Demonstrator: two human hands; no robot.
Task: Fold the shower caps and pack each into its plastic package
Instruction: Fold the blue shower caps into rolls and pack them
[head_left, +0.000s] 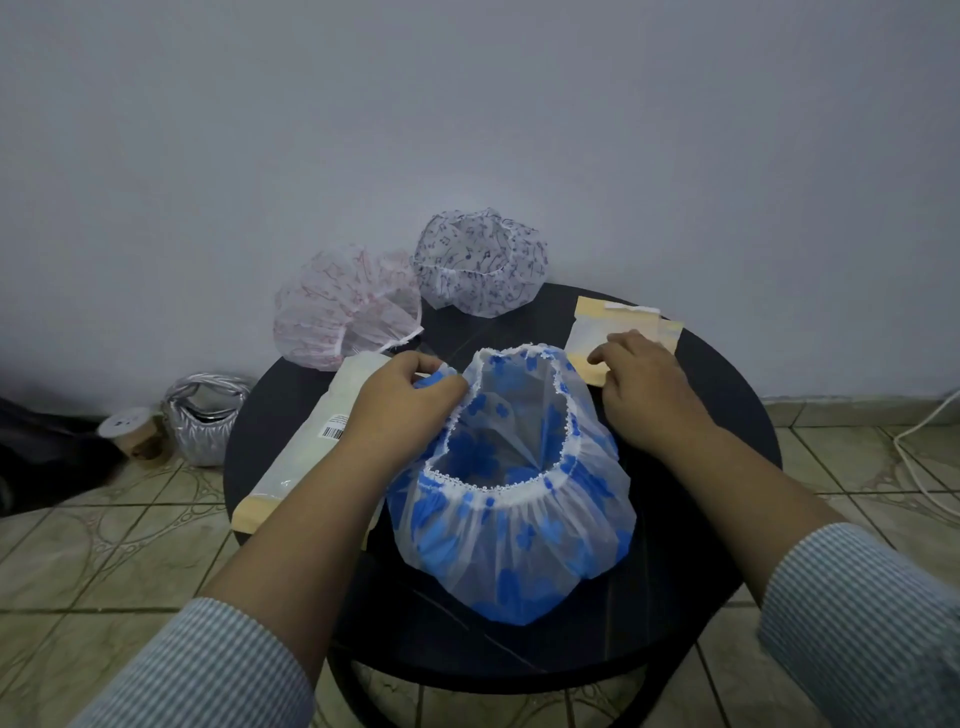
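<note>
Left hand (402, 395) pinches cap (511, 499) (seemingly rim)

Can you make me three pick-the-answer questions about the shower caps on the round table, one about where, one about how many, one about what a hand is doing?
1. Where is the cap with music notes?
A. at the far edge of the table
B. on the floor
C. inside a package

2. How many shower caps are there?
A. one
B. three
C. five

3. What is the left hand doing?
A. resting flat on the floor
B. holding a cup
C. pinching the blue cap's rim

Answers:
1 A, the music-note cap sits far back by the wall.
2 B, it, the pink cap and the blue cap.
3 C, the left hand grips its frilly edge.
</note>
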